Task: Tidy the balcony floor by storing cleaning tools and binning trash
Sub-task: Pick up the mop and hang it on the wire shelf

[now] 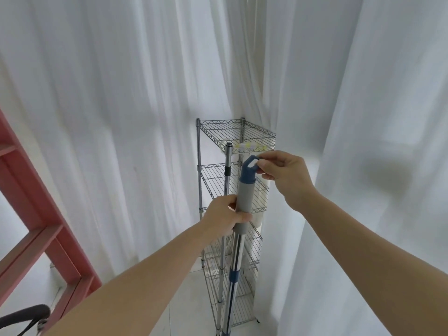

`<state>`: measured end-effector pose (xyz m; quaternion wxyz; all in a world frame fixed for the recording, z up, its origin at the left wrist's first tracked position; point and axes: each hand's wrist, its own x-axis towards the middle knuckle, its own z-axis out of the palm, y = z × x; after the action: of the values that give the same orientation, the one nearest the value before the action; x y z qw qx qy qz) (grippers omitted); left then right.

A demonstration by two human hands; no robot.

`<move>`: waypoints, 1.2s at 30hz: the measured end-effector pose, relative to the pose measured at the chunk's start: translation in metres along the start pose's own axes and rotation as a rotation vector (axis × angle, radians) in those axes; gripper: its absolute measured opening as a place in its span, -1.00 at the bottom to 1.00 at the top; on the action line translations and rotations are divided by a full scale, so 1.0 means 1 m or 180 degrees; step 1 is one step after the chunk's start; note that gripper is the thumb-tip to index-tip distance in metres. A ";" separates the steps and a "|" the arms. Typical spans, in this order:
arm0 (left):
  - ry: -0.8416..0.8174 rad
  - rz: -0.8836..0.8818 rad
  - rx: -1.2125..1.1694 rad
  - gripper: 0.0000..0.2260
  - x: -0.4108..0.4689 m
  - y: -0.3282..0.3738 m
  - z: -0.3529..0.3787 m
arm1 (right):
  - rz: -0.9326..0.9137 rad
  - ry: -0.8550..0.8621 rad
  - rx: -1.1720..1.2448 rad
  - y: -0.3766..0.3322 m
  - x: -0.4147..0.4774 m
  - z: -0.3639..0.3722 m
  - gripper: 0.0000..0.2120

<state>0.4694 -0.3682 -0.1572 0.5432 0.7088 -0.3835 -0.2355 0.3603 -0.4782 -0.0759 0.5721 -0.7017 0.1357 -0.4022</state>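
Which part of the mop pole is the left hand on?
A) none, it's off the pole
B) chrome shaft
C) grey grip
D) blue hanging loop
C: the left hand curls round the grey grip, while the right hand pinches the blue loop at the top, by the wire rack.

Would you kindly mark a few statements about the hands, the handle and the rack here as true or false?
1. The left hand grips the handle on its grey part. True.
2. The wire rack stands before white curtains. True.
3. The right hand rests on the rack's top shelf. False: it pinches the blue loop at the handle's top.
4. The handle lies flat on the floor. False: it stands nearly upright.
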 end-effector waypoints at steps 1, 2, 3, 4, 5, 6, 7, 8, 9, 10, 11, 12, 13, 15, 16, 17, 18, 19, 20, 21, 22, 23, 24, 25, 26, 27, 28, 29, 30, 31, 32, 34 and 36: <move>0.0050 -0.0009 0.0027 -0.64 0.010 -0.003 0.002 | 0.0009 -0.0031 -0.0004 0.007 0.009 -0.002 -0.82; 0.0097 -0.0013 0.0049 -0.65 0.022 -0.005 0.004 | 0.0022 -0.0065 -0.0004 0.014 0.021 -0.004 -0.82; 0.0130 -0.0021 0.0061 -0.66 0.031 -0.007 0.005 | 0.0031 -0.0090 0.0010 0.019 0.030 -0.006 -0.82; 0.0156 -0.0031 0.0064 -0.66 0.041 -0.010 0.007 | 0.0052 -0.0116 0.0045 0.026 0.038 -0.009 -0.83; 0.0190 -0.0034 0.0066 -0.68 0.052 -0.012 0.010 | 0.0080 -0.0147 0.0095 0.032 0.049 -0.012 -0.83; 0.0220 -0.0033 0.0075 -0.69 0.060 -0.015 0.012 | 0.0109 -0.0183 0.0144 0.037 0.057 -0.014 -0.83; 0.0257 -0.0037 0.0092 -0.70 0.069 -0.018 0.014 | 0.0145 -0.0228 0.0193 0.043 0.065 -0.016 -0.83; 0.0305 -0.0047 0.0115 -0.71 0.079 -0.022 0.016 | 0.0187 -0.0278 0.0245 0.050 0.074 -0.017 -0.84; 0.0351 -0.0061 0.0129 -0.72 0.087 -0.026 0.018 | 0.0230 -0.0326 0.0299 0.056 0.081 -0.019 -0.85; 0.0389 -0.0081 0.0137 -0.73 0.095 -0.030 0.020 | 0.0274 -0.0366 0.0341 0.061 0.088 -0.020 -0.86; 0.0420 -0.0112 0.0144 -0.74 0.104 -0.034 0.022 | 0.0317 -0.0396 0.0362 0.067 0.096 -0.021 -0.86; 0.0432 -0.0137 0.0147 -0.74 0.110 -0.038 0.023 | 0.0342 -0.0421 0.0365 0.072 0.102 -0.021 -0.86; 0.0434 -0.0154 0.0150 -0.74 0.116 -0.042 0.024 | 0.0366 -0.0447 0.0359 0.077 0.107 -0.021 -0.86; 0.0450 -0.0172 0.0138 -0.73 0.130 -0.049 0.026 | 0.0433 -0.0495 0.0365 0.087 0.119 -0.020 -0.85; 0.0458 -0.0184 0.0128 -0.73 0.136 -0.052 0.026 | 0.0461 -0.0509 0.0376 0.092 0.124 -0.020 -0.85; 0.0463 -0.0207 0.0112 -0.73 0.142 -0.055 0.026 | 0.0480 -0.0515 0.0384 0.097 0.130 -0.019 -0.85; 0.0459 -0.0242 0.0090 -0.74 0.149 -0.059 0.027 | 0.0496 -0.0515 0.0394 0.102 0.135 -0.020 -0.85; 0.0453 -0.0278 0.0079 -0.74 0.155 -0.063 0.028 | 0.0508 -0.0507 0.0396 0.106 0.139 -0.020 -0.85; 0.0440 -0.0309 0.0086 -0.74 0.161 -0.067 0.028 | 0.0519 -0.0489 0.0396 0.110 0.143 -0.020 -0.85; 0.0419 -0.0321 0.0104 -0.74 0.167 -0.069 0.028 | 0.0523 -0.0463 0.0396 0.113 0.148 -0.020 -0.85; 0.0394 -0.0327 0.0108 -0.73 0.172 -0.070 0.028 | 0.0531 -0.0449 0.0389 0.116 0.153 -0.019 -0.85; 0.0369 -0.0342 0.0100 -0.73 0.177 -0.071 0.026 | 0.0545 -0.0450 0.0363 0.118 0.158 -0.018 -0.86; 0.0333 -0.0367 0.0096 -0.72 0.182 -0.071 0.025 | 0.0558 -0.0461 0.0328 0.121 0.163 -0.016 -0.87; 0.0279 -0.0391 0.0106 -0.72 0.186 -0.070 0.022 | 0.0562 -0.0464 0.0304 0.123 0.167 -0.014 -0.87; 0.0208 -0.0411 0.0123 -0.72 0.191 -0.068 0.019 | 0.0560 -0.0452 0.0301 0.126 0.171 -0.012 -0.86; 0.0140 -0.0435 0.0130 -0.71 0.195 -0.064 0.016 | 0.0560 -0.0433 0.0309 0.128 0.175 -0.011 -0.85; 0.0098 -0.0450 0.0108 -0.67 0.198 -0.059 0.013 | 0.0565 -0.0415 0.0318 0.131 0.178 -0.010 -0.85; 0.0082 -0.0427 0.0030 -0.61 0.202 -0.054 0.010 | 0.0571 -0.0400 0.0318 0.133 0.181 -0.009 -0.85; 0.0068 -0.0346 -0.0115 -0.53 0.206 -0.047 0.007 | 0.0573 -0.0392 0.0311 0.136 0.183 -0.008 -0.85; 0.0039 -0.0233 -0.0300 -0.46 0.210 -0.040 0.005 | 0.0570 -0.0387 0.0299 0.139 0.186 -0.008 -0.85; -0.0003 -0.0128 -0.0498 -0.41 0.215 -0.034 0.003 | 0.0570 -0.0375 0.0292 0.141 0.188 -0.007 -0.85; -0.0047 -0.0045 -0.0828 -0.40 0.222 -0.023 0.002 | 0.0585 -0.0324 0.0320 0.144 0.192 -0.006 -0.84; -0.0033 -0.0074 -0.1033 -0.48 0.227 -0.017 0.002 | 0.0591 -0.0265 0.0351 0.147 0.196 -0.006 -0.82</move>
<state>0.6080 -0.5483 -0.1551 0.6459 0.6149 -0.3350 -0.3042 0.5210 -0.6546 -0.1297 0.6499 -0.6697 0.1539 -0.3248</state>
